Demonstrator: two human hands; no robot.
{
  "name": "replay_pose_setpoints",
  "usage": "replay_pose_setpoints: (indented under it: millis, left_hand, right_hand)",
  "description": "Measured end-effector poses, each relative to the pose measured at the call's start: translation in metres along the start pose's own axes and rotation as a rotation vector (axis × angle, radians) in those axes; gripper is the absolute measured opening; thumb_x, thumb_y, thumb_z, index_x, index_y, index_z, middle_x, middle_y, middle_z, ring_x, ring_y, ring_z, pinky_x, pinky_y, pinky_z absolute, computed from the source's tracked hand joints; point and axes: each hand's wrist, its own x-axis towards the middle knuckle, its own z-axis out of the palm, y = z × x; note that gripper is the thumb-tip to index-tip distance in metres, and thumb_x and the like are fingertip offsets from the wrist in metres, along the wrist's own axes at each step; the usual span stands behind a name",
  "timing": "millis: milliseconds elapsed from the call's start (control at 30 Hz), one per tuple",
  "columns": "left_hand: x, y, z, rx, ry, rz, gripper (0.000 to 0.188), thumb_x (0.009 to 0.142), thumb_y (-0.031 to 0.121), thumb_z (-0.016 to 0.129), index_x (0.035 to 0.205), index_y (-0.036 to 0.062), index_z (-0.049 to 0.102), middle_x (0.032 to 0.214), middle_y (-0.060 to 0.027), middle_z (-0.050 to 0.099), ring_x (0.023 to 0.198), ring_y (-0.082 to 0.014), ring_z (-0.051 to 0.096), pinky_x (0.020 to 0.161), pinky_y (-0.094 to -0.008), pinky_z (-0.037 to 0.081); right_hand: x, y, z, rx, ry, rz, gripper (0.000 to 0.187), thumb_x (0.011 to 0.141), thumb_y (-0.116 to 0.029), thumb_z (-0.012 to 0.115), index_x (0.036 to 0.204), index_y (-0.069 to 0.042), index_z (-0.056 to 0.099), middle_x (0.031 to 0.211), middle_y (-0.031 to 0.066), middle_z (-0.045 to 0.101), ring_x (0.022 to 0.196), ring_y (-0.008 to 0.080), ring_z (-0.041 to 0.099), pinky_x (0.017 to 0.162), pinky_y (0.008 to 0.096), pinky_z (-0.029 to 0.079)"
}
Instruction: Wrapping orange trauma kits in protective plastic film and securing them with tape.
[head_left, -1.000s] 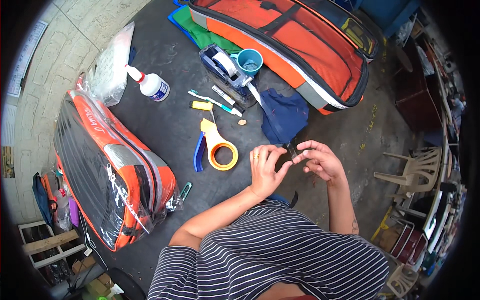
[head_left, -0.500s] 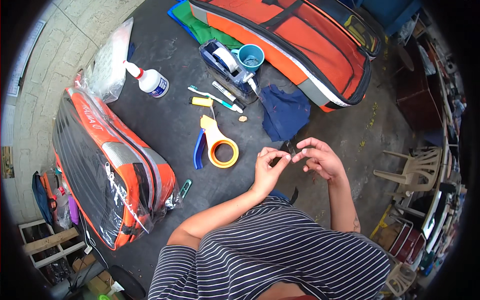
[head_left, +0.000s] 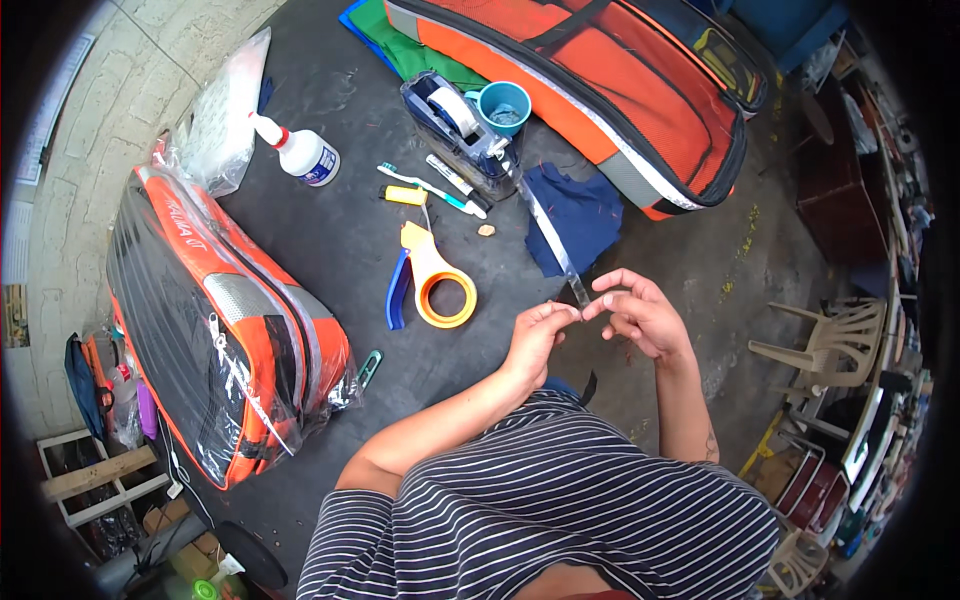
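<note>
A strip of clear tape (head_left: 550, 232) stretches from the dark blue tabletop tape dispenser (head_left: 458, 125) toward me, over a navy cloth (head_left: 590, 215). My left hand (head_left: 541, 335) is closed in a pinch at its free end. Close against that end is my right hand (head_left: 641, 317), thumb and index tips apart and the other fingers curled. On the table left of my hands lies a hand-held tape gun (head_left: 452, 272) in yellow, orange and blue. A yellow-capped lighter-shaped item (head_left: 405, 195), a toothbrush (head_left: 425, 187) and a white marker (head_left: 450, 175) lie beyond it.
An orange bag in plastic (head_left: 215, 310) stands at left, near a spray bottle (head_left: 305, 158). A larger orange mesh bag (head_left: 600, 110) fills the far right beside a teal mug (head_left: 503, 107). A green box cutter (head_left: 370, 368) lies near my left arm. Plastic chairs (head_left: 830, 340) stand at right.
The strip between dispenser and hands now shows as a bright line. My left fingers have tilted slightly and closed up; my right hand has barely moved.
</note>
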Motion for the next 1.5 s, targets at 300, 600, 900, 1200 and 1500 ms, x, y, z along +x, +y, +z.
replay_pose_setpoints:
  millis: [300, 600, 900, 1200, 1500]
  left_hand:
    - [0.022, -0.023, -0.011, -0.412, -0.515, -0.716, 0.011, 0.084, 0.02, 0.06, 0.084, 0.0096, 0.061, 0.087, -0.0023, 0.063, 0.088, -0.019, 0.06, 0.082, -0.0397, 0.047]
    - [0.08, 0.047, -0.033, -0.024, -0.147, 0.01, 0.02, 0.091, 0.019, 0.053, 0.106, 0.0077, 0.062, 0.086, 0.0019, 0.061, 0.075, -0.0079, 0.057, 0.067, -0.0236, 0.049]
    - [0.111, 0.121, -0.01, -0.212, 0.283, 0.219, 0.057, 0.083, 0.058, 0.051, 0.106, 0.0077, 0.066, 0.1, -0.0054, 0.067, 0.087, -0.0155, 0.056, 0.079, -0.0305, 0.039]
    - [0.135, 0.101, -0.004, -0.179, 0.485, 0.545, 0.025, 0.076, 0.025, 0.075, 0.071, 0.0014, 0.07, 0.07, -0.0052, 0.068, 0.062, -0.0111, 0.059, 0.063, -0.0272, 0.045]
    - [0.038, 0.109, -0.012, 0.066, 0.447, 1.01, 0.016, 0.08, 0.014, 0.068, 0.091, 0.0019, 0.071, 0.082, -0.0117, 0.069, 0.078, -0.018, 0.065, 0.073, -0.0312, 0.049]
  right_hand:
    - [0.0, 0.022, 0.016, -0.33, 0.086, -0.555, 0.037, 0.074, 0.007, 0.066, 0.109, 0.0, 0.054, 0.083, 0.0066, 0.063, 0.079, 0.0134, 0.063, 0.077, 0.0279, 0.05]
    - [-0.032, -0.033, 0.042, -0.122, 0.165, -0.578, 0.04, 0.075, 0.011, 0.064, 0.111, 0.001, 0.049, 0.078, 0.0097, 0.063, 0.069, 0.012, 0.062, 0.061, 0.026, 0.057]
    - [-0.064, -0.066, 0.033, -0.187, 0.158, -0.281, 0.051, 0.067, 0.01, 0.067, 0.113, 0.002, 0.045, 0.07, 0.0085, 0.061, 0.059, 0.0141, 0.063, 0.053, 0.0262, 0.055]
    - [-0.049, -0.024, 0.008, -0.378, 0.234, -0.214, 0.047, 0.072, 0.01, 0.061, 0.115, 0.0, 0.043, 0.067, 0.0065, 0.06, 0.056, 0.0134, 0.061, 0.055, 0.0255, 0.054]
    - [-0.07, -0.007, 0.025, -0.507, 0.104, -0.247, 0.053, 0.072, 0.009, 0.062, 0.12, 0.0, 0.041, 0.069, 0.0061, 0.057, 0.061, 0.0103, 0.058, 0.057, 0.0243, 0.054]
